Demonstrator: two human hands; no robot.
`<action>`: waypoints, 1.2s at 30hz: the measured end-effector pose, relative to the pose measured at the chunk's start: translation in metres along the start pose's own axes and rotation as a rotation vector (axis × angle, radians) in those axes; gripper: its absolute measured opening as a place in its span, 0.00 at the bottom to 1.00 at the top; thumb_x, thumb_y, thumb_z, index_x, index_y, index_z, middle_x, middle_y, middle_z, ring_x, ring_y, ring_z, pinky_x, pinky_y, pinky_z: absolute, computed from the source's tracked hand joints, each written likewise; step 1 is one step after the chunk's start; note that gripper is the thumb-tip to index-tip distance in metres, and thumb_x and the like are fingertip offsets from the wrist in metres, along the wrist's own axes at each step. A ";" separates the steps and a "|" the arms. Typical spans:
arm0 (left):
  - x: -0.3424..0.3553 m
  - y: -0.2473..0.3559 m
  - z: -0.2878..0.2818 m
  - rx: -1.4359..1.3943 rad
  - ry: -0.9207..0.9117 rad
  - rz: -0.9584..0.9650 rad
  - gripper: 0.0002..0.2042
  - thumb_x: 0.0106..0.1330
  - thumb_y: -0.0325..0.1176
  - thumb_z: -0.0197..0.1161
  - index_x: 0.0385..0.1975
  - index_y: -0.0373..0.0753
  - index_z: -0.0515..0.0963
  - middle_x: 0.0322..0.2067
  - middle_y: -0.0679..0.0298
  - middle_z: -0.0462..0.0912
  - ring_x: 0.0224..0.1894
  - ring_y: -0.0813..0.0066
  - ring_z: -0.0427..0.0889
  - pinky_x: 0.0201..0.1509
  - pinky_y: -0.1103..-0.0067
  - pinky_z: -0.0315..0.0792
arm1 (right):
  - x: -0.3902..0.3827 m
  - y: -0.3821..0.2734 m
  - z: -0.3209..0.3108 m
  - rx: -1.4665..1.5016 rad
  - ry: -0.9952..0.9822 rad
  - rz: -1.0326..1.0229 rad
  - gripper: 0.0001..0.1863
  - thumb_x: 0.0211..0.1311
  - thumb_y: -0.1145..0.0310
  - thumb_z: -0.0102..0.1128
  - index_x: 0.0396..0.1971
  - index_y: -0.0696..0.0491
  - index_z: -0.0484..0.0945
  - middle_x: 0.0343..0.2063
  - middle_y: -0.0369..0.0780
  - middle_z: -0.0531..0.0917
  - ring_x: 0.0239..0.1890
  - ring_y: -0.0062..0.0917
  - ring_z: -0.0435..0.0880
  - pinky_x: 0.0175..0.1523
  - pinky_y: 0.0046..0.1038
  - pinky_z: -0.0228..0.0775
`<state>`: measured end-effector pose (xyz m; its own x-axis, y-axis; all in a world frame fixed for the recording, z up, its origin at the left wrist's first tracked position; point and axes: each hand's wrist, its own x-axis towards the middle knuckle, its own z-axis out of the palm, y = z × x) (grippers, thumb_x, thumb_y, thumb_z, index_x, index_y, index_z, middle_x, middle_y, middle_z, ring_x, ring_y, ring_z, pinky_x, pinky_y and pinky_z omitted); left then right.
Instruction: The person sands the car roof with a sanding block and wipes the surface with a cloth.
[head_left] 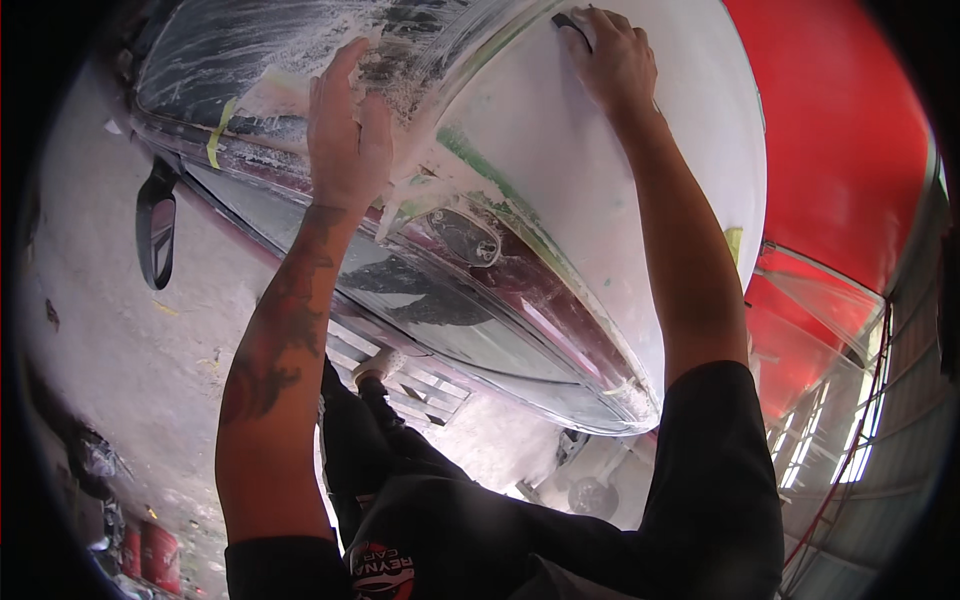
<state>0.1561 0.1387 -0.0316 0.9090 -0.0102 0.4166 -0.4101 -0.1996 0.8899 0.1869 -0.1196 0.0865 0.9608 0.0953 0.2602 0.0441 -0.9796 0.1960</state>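
Apparently, a dark pad is resting against the chalky surface of a white panel, where a worker's right hand is holding it in a narrow grip. The pad is protruding at the hand's left edge, with the thumb lying along its near side and the fingers hiding the rest. For a good finish, the worker should probably be laying the pad flat, pressing evenly through the fingers and following the curve, since tipping onto 1 edge could be cutting a groove. Wiping away loose dust would likely be helping, too. The left hand is reaching beside dusty glass, well apart from the pad, its thumb standing off from its fingers and nothing showing in its grasp; whether its palm is touching the surface is not showing clearly. Between the 2 hands, a green strip is edging the panel. Farther out, yellow tape is crossing the trim, a mirror is jutting out at left, and a red panel is filling the right background.
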 end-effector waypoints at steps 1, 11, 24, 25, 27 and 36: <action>0.000 0.003 0.000 -0.014 -0.004 -0.034 0.23 0.67 0.25 0.47 0.64 0.36 0.66 0.62 0.54 0.69 0.64 0.60 0.68 0.67 0.71 0.59 | -0.001 -0.005 0.000 0.019 -0.024 0.030 0.15 0.57 0.59 0.64 0.45 0.44 0.83 0.48 0.40 0.82 0.45 0.42 0.80 0.50 0.40 0.74; 0.002 0.006 0.000 -0.113 0.017 -0.076 0.24 0.63 0.24 0.51 0.62 0.34 0.66 0.58 0.51 0.72 0.59 0.50 0.70 0.65 0.64 0.62 | 0.003 0.009 -0.001 0.011 -0.013 -0.099 0.17 0.60 0.55 0.62 0.46 0.45 0.81 0.49 0.40 0.82 0.46 0.42 0.80 0.52 0.41 0.74; 0.002 0.004 -0.002 -0.055 0.007 -0.033 0.22 0.66 0.27 0.49 0.61 0.34 0.66 0.58 0.50 0.72 0.59 0.47 0.69 0.65 0.62 0.61 | 0.047 0.059 0.007 -0.054 -0.141 0.006 0.17 0.64 0.58 0.58 0.52 0.44 0.79 0.50 0.41 0.81 0.50 0.39 0.80 0.54 0.41 0.73; 0.000 0.004 -0.001 -0.037 0.003 -0.045 0.22 0.66 0.27 0.49 0.61 0.34 0.66 0.58 0.50 0.72 0.59 0.48 0.69 0.65 0.62 0.61 | 0.053 0.060 0.012 -0.004 -0.077 0.112 0.11 0.63 0.64 0.60 0.42 0.50 0.83 0.45 0.44 0.84 0.46 0.44 0.81 0.56 0.41 0.70; -0.002 0.004 -0.001 -0.018 -0.003 -0.061 0.22 0.66 0.27 0.49 0.61 0.34 0.66 0.59 0.51 0.72 0.60 0.48 0.69 0.66 0.62 0.60 | 0.048 0.067 0.015 0.018 -0.120 -0.018 0.19 0.63 0.59 0.59 0.54 0.44 0.78 0.51 0.42 0.81 0.51 0.38 0.80 0.54 0.40 0.73; 0.002 0.007 -0.002 -0.071 -0.012 -0.065 0.22 0.66 0.27 0.49 0.61 0.33 0.66 0.59 0.50 0.71 0.61 0.50 0.69 0.66 0.65 0.62 | 0.046 0.064 0.015 0.079 -0.048 -0.076 0.20 0.57 0.59 0.66 0.51 0.42 0.82 0.50 0.40 0.81 0.50 0.39 0.79 0.57 0.39 0.72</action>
<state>0.1548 0.1388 -0.0239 0.9344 -0.0109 0.3560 -0.3543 -0.1306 0.9259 0.2382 -0.1805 0.0968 0.9659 0.1629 0.2011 0.1367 -0.9810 0.1380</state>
